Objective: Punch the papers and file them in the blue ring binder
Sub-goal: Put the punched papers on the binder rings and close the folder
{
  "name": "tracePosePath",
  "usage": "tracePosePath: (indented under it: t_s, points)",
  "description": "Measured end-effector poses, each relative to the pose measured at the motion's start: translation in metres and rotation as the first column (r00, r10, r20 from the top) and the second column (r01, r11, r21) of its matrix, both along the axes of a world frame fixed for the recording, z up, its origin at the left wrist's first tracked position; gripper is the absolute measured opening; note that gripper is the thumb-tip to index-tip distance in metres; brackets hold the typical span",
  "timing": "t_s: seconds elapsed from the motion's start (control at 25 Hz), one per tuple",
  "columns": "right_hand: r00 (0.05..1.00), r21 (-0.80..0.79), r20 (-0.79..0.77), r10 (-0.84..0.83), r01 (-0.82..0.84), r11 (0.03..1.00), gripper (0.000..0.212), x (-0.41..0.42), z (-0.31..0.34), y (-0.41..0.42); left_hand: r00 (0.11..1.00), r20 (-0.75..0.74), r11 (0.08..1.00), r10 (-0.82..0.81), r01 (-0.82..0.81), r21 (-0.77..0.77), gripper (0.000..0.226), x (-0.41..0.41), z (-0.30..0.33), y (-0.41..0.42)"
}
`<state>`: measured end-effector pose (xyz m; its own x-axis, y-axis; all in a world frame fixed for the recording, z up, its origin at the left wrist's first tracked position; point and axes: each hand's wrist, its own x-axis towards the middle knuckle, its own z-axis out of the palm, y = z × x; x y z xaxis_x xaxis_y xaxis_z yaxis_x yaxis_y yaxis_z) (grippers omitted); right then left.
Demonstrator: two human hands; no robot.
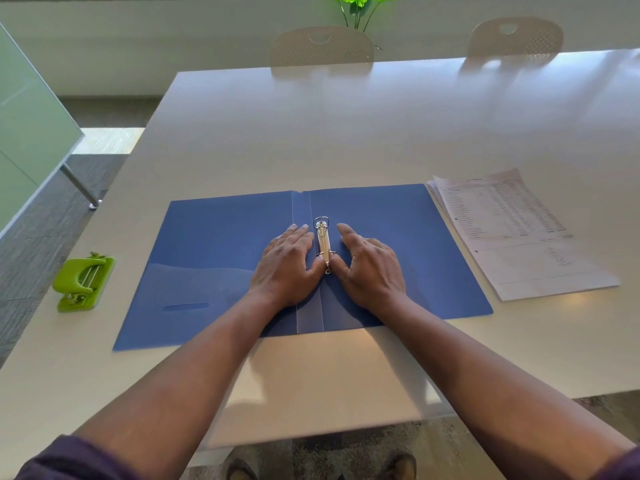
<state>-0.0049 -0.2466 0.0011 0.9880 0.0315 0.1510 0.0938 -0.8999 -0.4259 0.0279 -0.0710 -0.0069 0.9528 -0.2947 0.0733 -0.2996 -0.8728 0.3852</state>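
The blue ring binder [214, 258] lies open and flat on the white table [346, 133]. Its metal ring mechanism [323, 242] runs along the spine. My left hand [287, 265] rests flat on the left cover beside the mechanism, its thumb touching the near ring. My right hand [370, 268] rests on the right cover, fingers straight, its thumb against the same near ring. A stack of printed papers [519, 233] lies to the right of the binder. The green hole punch [83, 282] sits at the table's left edge.
Two pale chairs [322, 46] stand at the table's far side, with a green plant [360, 8] behind them. A frosted glass panel [31, 133] stands to the left. My shoes [401, 465] show below the near table edge.
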Motion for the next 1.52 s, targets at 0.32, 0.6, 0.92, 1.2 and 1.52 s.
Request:
tracePosePath:
  t_s: [0.32,0.6,0.92,1.2,1.52]
  points:
    - [0.999,-0.036,0.044,0.024,-0.022,0.999,0.047,-0.002,-0.002,-0.001,1.0,0.011,0.999,-0.025,0.025,0.023,0.068,0.002,-0.002,0.002]
    - [0.998,-0.03,0.003,0.064,-0.064,0.998,0.04,0.0,-0.005,-0.006,0.998,0.03,0.993,-0.046,0.043,0.108,0.062,-0.002,0.009,-0.001]
    - [0.998,0.066,-0.059,0.029,-0.025,0.997,0.061,-0.005,0.01,-0.04,0.981,0.129,0.958,-0.146,0.108,0.264,0.07,-0.005,0.056,-0.037]
    - [0.922,0.085,0.082,-0.378,0.372,0.924,0.055,-0.009,0.021,-0.151,0.87,-0.055,0.867,-0.49,0.493,0.069,0.062,0.003,0.05,-0.165]
    - [0.719,-0.127,-0.163,-0.676,0.664,0.737,0.071,-0.004,0.02,-0.291,0.892,-0.066,0.868,-0.447,0.45,0.211,0.085,0.025,0.03,-0.255]
